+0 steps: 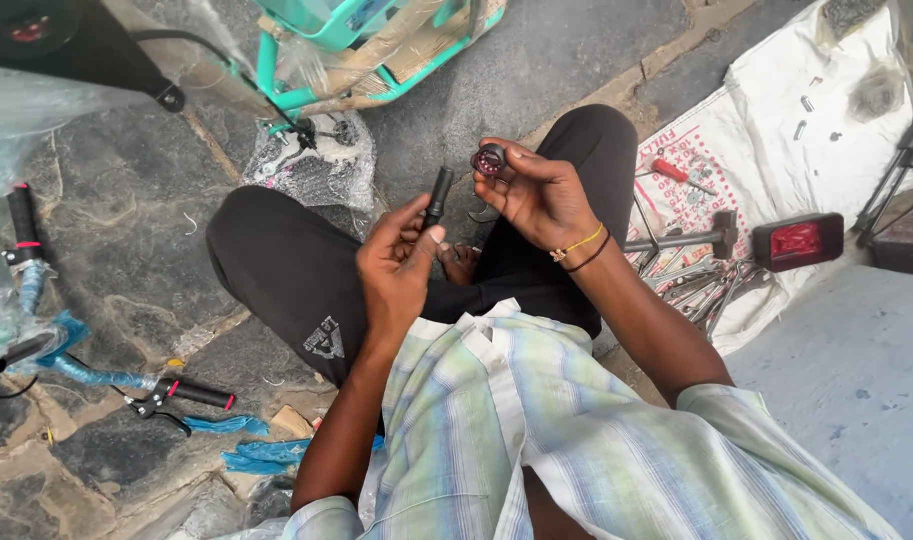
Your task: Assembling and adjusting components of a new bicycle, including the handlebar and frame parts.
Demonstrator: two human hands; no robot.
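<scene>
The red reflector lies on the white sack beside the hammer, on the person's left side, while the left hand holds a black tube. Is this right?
Not quite. In the head view the red reflector lies on the white sack beside the hammer, but on the person's right side, not the left. The left hand does hold a black tube.

A: Where are the hands sitting?

B: Left hand point(401, 262) is gripping a short cylinder point(438, 194) over the lap; right hand point(541, 195) is holding a small round part point(489, 160) just right of it, slightly farther out.

A: Ground?

B: Handlebar point(36, 300) with brake lever point(161, 400) is lying on the stone floor point(126, 220), far left. Bicycle frame point(376, 50) is standing ahead. Sack point(796, 150) is spreading right, with hammer point(691, 240), screwdriver point(671, 172), wrenches point(701, 285) and reflector point(798, 240) lying on it.
</scene>
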